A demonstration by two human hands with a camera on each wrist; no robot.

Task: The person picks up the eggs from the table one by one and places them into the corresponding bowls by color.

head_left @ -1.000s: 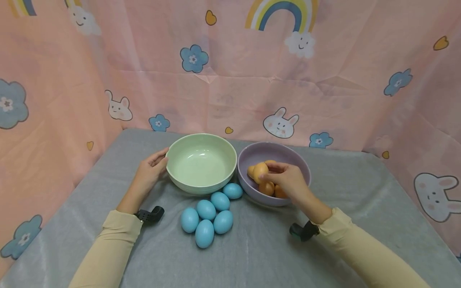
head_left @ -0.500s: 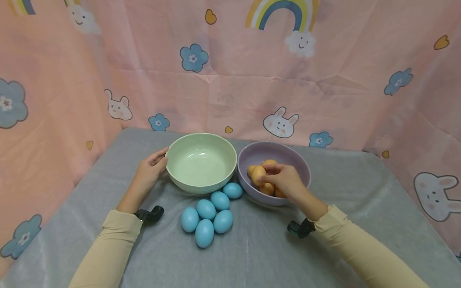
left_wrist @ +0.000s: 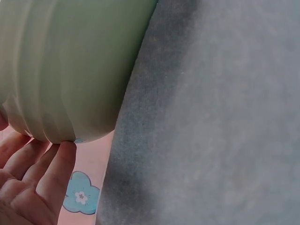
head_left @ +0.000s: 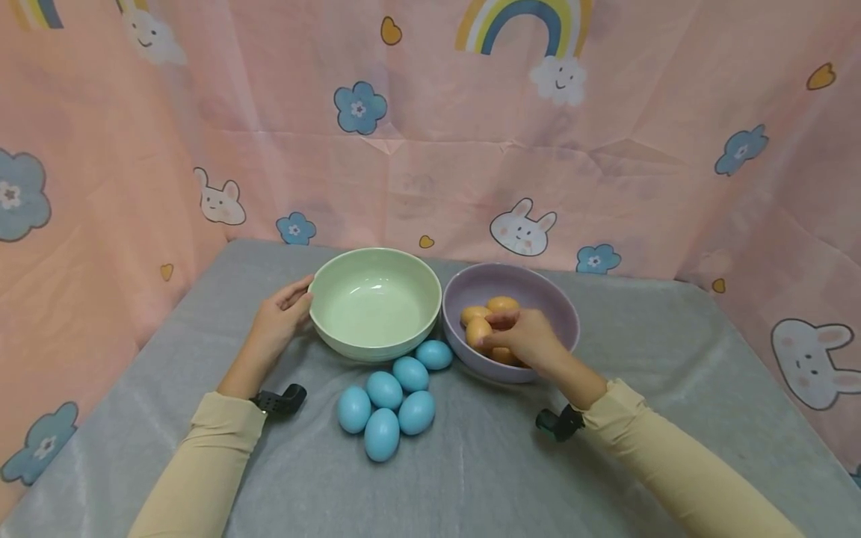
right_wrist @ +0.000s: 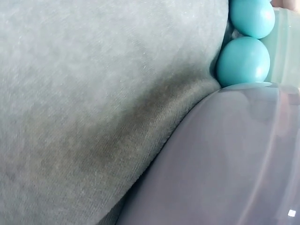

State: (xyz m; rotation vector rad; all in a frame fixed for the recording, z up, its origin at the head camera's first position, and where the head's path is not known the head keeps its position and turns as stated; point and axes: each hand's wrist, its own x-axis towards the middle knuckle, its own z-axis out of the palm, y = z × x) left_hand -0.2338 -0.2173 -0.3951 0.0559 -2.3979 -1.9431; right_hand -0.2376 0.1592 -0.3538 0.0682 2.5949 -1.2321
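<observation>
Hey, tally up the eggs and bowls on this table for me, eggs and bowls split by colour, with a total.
Blue eggs: 6
Orange eggs: at least 4; the right hand may hide more
Green bowl: 1
Purple bowl: 1
Total: at least 12

Grey tabletop [head_left: 498,463]: green bowl [head_left: 377,310], purple bowl [head_left: 521,282], six blue eggs [head_left: 385,390].

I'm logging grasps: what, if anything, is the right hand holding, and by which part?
The right hand pinches a yellow-orange egg by the side nearest the palm.
</observation>
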